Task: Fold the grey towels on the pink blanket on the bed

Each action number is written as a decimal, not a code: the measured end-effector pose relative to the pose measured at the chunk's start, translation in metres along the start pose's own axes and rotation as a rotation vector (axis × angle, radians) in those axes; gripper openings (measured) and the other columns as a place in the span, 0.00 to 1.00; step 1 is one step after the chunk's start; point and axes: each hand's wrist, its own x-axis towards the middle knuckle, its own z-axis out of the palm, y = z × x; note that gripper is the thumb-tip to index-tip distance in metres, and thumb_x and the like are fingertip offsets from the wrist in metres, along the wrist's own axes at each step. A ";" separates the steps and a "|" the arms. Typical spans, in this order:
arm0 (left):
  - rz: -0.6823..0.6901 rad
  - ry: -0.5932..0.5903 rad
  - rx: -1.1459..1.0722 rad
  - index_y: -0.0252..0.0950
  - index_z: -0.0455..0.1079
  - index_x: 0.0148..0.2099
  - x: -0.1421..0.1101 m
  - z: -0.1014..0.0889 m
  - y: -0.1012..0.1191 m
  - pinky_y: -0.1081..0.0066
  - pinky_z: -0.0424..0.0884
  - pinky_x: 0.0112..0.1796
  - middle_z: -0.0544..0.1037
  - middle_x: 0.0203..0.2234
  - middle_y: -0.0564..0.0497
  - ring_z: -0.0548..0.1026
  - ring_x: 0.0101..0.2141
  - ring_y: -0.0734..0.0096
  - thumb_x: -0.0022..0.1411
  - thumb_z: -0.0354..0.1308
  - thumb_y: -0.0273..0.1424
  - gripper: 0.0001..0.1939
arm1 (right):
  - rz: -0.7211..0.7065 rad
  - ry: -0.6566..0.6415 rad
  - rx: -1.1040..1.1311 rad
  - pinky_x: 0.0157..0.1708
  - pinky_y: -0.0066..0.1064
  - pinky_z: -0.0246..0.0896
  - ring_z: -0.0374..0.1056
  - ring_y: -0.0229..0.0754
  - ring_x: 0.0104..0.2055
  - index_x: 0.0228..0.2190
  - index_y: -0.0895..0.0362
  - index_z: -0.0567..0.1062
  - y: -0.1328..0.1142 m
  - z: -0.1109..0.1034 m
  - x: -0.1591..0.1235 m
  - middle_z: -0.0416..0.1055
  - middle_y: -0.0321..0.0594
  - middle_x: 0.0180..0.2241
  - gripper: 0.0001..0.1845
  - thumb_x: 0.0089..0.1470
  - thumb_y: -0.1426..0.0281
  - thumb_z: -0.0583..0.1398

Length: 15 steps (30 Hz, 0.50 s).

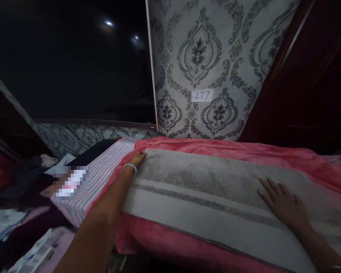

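Observation:
A grey and white blanket (204,197) lies folded on top of a pink fleece blanket (244,151). My left hand (138,157) reaches to the far left corner of the grey blanket, its fingers curled on that corner; a white bangle sits on the wrist. My right hand (282,203) rests flat on the grey blanket at the right, fingers stretched and spread.
A pink-and-white striped cloth (102,174) lies left of the blankets. Behind them stands a wall with grey damask wallpaper (210,57) and a label reading 277 (202,95). Mixed clothes and papers (19,227) lie at the lower left. Dark wood panels (309,87) rise at right.

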 end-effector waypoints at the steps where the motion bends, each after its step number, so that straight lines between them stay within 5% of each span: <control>1: -0.005 -0.020 -0.026 0.38 0.75 0.37 0.006 0.001 -0.001 0.69 0.69 0.35 0.78 0.27 0.50 0.76 0.34 0.64 0.63 0.52 0.36 0.11 | 0.001 0.006 -0.002 0.62 0.63 0.48 0.49 0.59 0.70 0.68 0.47 0.58 0.000 0.000 0.000 0.52 0.42 0.70 0.38 0.60 0.52 0.39; 7: 0.015 -0.059 -0.117 0.37 0.75 0.40 0.032 0.012 0.002 0.68 0.70 0.36 0.80 0.31 0.49 0.76 0.34 0.64 0.63 0.54 0.36 0.11 | 0.006 0.019 -0.029 0.62 0.63 0.50 0.47 0.59 0.70 0.67 0.46 0.57 0.004 0.002 0.000 0.51 0.40 0.70 0.37 0.61 0.50 0.39; 15: 0.012 0.132 0.034 0.32 0.72 0.50 0.037 0.036 0.005 0.61 0.67 0.49 0.78 0.46 0.36 0.74 0.49 0.51 0.68 0.45 0.32 0.17 | 0.007 -0.026 -0.056 0.63 0.60 0.48 0.47 0.58 0.70 0.68 0.49 0.57 0.004 -0.003 -0.001 0.48 0.39 0.71 0.38 0.62 0.50 0.38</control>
